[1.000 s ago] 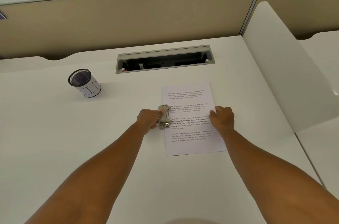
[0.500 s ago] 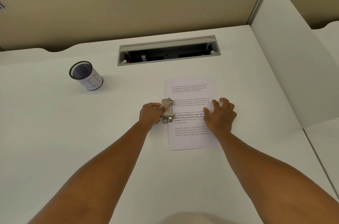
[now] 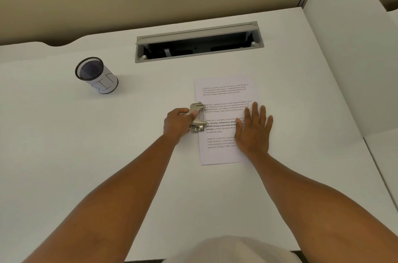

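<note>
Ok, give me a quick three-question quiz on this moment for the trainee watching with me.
1. True or false: the right hand lies flat on the sheet.
2. The hole punch sits at which edge of the sheet? A near, B left, C right.
3. Fill in: the left hand grips the ____.
Key: 1 true; 2 B; 3 hole punch.

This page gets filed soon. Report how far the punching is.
Done: the sheet lies on the desk, the hole punch seated on its left edge. In hand: the left hand grips the punch, the right hand presses the sheet flat. Left: removing the punch; whether holes are cut is hidden.
</note>
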The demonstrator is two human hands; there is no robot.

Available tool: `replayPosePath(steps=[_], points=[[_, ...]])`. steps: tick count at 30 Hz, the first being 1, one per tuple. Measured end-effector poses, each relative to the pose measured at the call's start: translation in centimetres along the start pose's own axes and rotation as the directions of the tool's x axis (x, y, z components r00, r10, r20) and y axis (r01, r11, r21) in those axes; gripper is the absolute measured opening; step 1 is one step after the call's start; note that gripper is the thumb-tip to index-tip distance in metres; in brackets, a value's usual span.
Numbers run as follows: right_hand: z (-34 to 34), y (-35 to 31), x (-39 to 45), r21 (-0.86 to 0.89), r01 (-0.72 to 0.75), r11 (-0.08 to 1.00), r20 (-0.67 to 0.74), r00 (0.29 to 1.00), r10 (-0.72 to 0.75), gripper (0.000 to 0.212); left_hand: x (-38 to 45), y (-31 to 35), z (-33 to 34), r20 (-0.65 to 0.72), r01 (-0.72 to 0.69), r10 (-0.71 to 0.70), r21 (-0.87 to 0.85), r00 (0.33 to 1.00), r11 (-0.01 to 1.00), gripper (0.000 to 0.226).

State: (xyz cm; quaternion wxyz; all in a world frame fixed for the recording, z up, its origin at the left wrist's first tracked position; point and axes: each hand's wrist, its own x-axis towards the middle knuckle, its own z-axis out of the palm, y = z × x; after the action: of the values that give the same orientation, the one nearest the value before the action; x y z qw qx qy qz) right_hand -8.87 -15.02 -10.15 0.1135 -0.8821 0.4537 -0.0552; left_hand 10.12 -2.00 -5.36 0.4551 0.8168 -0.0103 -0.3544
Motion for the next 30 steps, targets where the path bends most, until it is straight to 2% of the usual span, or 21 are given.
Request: replayPosePath(steps=[10, 16, 25, 30], points=[[0.1, 0.1, -0.2, 0.004, 0.014, 1.000, -0.017, 1.000, -0.014, 0.061, 0.2, -0.9, 0.2, -0.018, -0.073, 0.073, 0.003, 0.997, 0.997, 0.034], [0.2, 0.1, -0.3, 0.000, 0.016, 1.000, -0.011, 1.000, -0.016, 0.060, 0.8, -1.5, 0.0, -0.042, -0.095, 0.098, 0.071, 0.994, 0.993, 0.033], [0.2, 0.1, -0.3, 0.004, 0.018, 1.000, 0.001, 1.000, -0.018, 0.061, 0.7, -1.3, -0.2, -0.029, -0.066, 0.068, 0.085, 0.997, 0.994, 0.036], [-0.2, 0.0, -0.2, 0.018, 0.015, 1.000, 0.032, 0.999, -0.015, 0.063, 0.6, -0.3, -0.3, -0.011, -0.005, 0.006, 0.045, 1.000, 0.999, 0.035]])
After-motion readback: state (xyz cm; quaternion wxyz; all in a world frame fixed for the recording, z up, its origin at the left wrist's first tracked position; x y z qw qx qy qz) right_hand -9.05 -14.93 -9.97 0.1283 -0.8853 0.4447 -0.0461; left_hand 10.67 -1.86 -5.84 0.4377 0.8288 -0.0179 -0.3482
